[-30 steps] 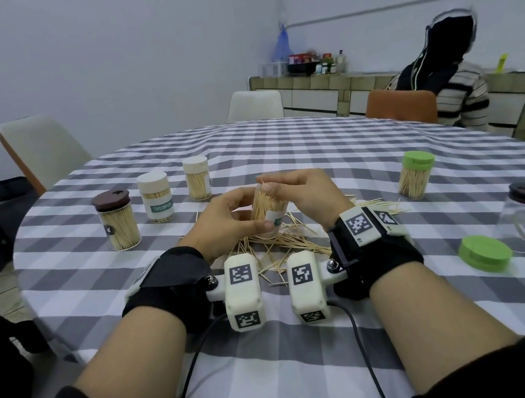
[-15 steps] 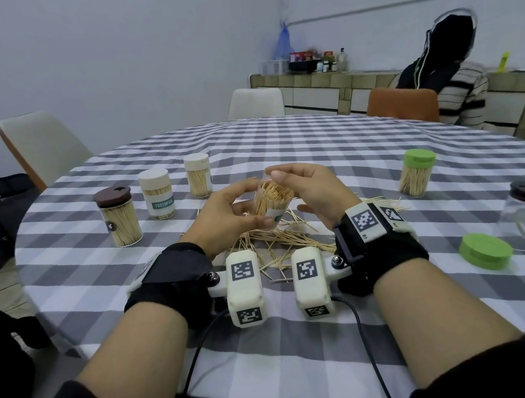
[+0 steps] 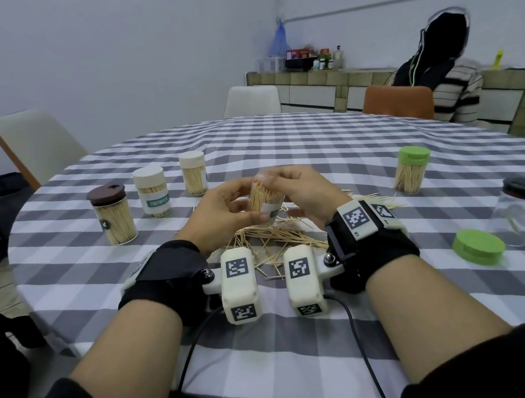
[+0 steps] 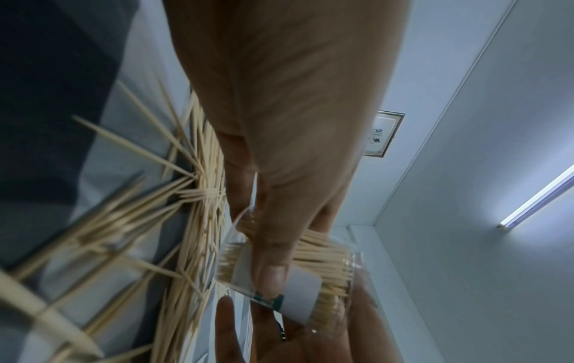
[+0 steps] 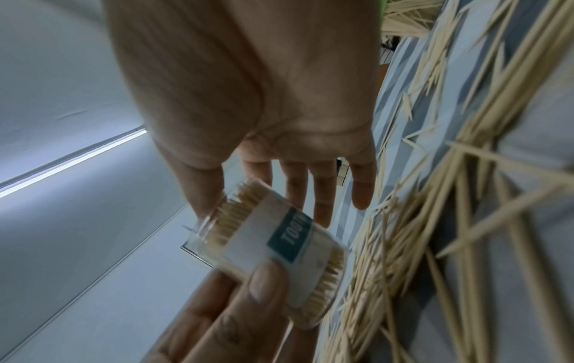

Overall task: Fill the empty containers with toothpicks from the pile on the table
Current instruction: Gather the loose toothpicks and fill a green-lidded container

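Above the toothpick pile on the checked desk, left hand clamps the clear labelled container, thumb across its label, toothpicks packed inside. Right hand has its thumb against the open rim, other fingers stretched out straight.

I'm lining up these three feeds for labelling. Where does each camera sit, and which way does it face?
Head: worn on the head, facing forward and down over the table; shows both forearms, the left hand and right hand at a toothpick container.
Left wrist: under the left wrist, looking along the palm; the thumb presses the container above the pile.
Right wrist: under the right wrist, looking along the palm to straight fingers.
Shared: all three show the container and the pile.
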